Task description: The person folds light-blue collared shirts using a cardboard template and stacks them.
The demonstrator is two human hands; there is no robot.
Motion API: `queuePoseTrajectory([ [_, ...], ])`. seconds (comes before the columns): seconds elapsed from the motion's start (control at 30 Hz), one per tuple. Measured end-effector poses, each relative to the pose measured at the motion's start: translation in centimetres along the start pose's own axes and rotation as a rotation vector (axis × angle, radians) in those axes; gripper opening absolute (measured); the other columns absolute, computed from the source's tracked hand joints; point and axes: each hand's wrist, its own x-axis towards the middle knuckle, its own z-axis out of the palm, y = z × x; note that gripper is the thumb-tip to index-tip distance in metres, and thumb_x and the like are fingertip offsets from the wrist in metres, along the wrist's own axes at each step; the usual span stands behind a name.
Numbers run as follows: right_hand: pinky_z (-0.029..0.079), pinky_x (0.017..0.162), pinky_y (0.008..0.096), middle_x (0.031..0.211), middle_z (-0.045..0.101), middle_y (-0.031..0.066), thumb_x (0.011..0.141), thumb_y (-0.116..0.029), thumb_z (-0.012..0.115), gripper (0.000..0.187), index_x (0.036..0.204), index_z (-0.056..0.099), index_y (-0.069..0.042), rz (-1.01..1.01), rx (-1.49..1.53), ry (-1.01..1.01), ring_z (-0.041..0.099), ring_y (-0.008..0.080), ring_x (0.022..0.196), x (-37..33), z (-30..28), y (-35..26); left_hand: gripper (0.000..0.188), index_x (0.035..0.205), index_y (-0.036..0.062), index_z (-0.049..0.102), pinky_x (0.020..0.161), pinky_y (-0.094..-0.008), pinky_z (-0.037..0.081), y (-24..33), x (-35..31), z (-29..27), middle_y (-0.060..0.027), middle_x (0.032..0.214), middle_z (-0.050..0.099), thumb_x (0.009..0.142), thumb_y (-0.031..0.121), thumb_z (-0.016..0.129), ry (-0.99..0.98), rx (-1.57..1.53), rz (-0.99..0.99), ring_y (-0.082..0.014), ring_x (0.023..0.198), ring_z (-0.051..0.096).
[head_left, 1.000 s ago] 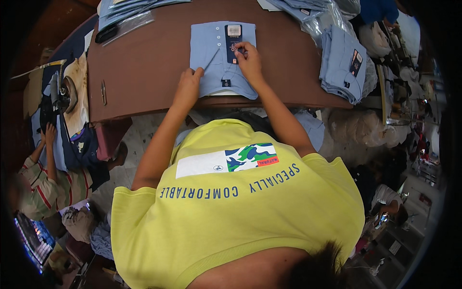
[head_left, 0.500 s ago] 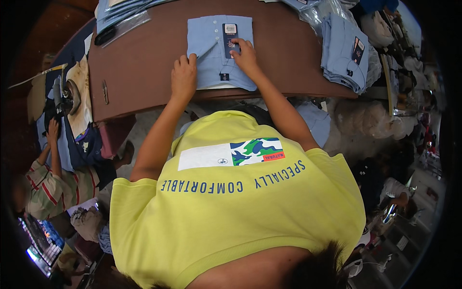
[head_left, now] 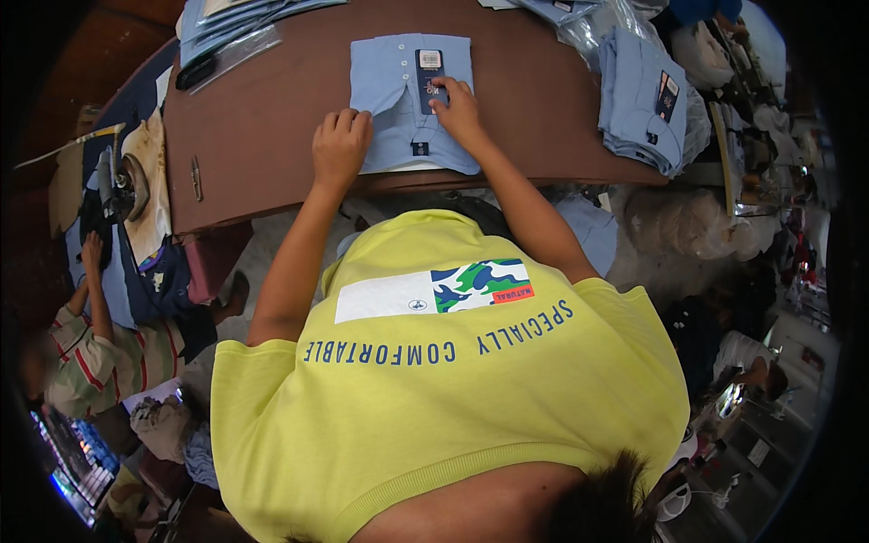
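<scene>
Far left in my head view, a co-worker's hand [head_left: 93, 251] rests near an iron [head_left: 134, 187], with a scorched pale cloth [head_left: 152, 149] just beside it. Next I see metal snips [head_left: 196, 178] on the brown table [head_left: 262, 145], below a pile of light-blue garments [head_left: 231, 27]. The person's left hand [head_left: 341, 145] is curled at the left edge of the folded blue shirt [head_left: 380, 77], where a crease runs to its fingertips; I cannot tell whether it pinches the fabric. The shirt lies at the table's near edge, 3 white buttons showing. The right hand [head_left: 457, 113], apart from the left, touches the dark hang tag [head_left: 429, 63], thumb and forefinger spread. At far right I have a folded blue stack [head_left: 629, 100] beside clear plastic [head_left: 697, 136].
</scene>
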Motion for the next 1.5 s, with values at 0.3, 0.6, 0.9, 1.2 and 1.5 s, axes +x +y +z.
queuePoseTrajectory([
  [0.3,0.045,0.087,0.0404,0.118,0.044,0.0200,0.072,-0.022,0.071,0.060,0.124,0.043,-0.009,-0.029,-0.213,0.093,0.053,0.0363,0.101,-1.4,-3.1,-1.6,0.028,0.101,0.0052,0.057,0.076,-0.0391,0.044,-1.4,-1.7,0.4,-0.0093,0.090,0.059,0.080,0.021,0.064,-0.055,-0.415,-0.233,-0.0289,0.085,0.055],
  [0.6,0.045,0.086,0.0358,0.111,0.056,0.0230,0.064,-0.021,0.078,0.068,0.116,0.045,0.005,0.459,0.217,-0.173,0.057,0.0305,0.102,-5.0,-3.7,0.6,0.071,0.116,-0.0026,0.049,0.075,-0.0396,0.048,-0.9,-2.8,2.9,-0.0203,0.094,0.062,0.061,0.028,0.081,-0.410,-0.482,-0.787,-0.0350,0.086,0.061],
  [0.9,0.046,0.082,0.0405,0.102,0.059,0.0262,0.072,-0.019,0.072,0.053,0.112,0.046,0.004,0.314,0.128,-0.057,0.058,0.0371,0.096,-5.6,-3.2,0.9,0.048,0.109,-0.0057,0.050,0.072,-0.0474,0.046,-1.5,-4.4,4.5,-0.0251,0.084,0.061,0.078,0.026,0.067,-0.208,-0.438,-0.395,-0.0422,0.083,0.059],
  [1.2,0.044,0.084,0.0344,0.099,0.059,0.0196,0.076,-0.009,0.068,0.042,0.111,0.047,-0.001,0.362,0.308,0.114,0.057,0.0287,0.094,-5.9,-8.5,1.7,0.037,0.098,-0.0034,0.046,0.057,-0.0374,0.043,3.5,2.7,1.3,-0.0195,0.069,0.054,0.083,0.025,0.065,-0.412,-0.730,-0.435,-0.0304,0.060,0.053],
  [1.5,0.047,0.076,0.0296,0.098,0.062,0.0097,0.076,-0.009,0.067,0.040,0.113,0.053,-0.001,0.261,0.206,0.451,0.058,0.0159,0.089,-1.1,-35.6,8.0,0.038,0.100,-0.0023,0.048,0.073,-0.0369,0.045,23.8,20.4,9.5,-0.0213,0.089,0.058,0.082,0.026,0.066,-0.252,-1.247,-0.147,-0.0291,0.081,0.058],
])
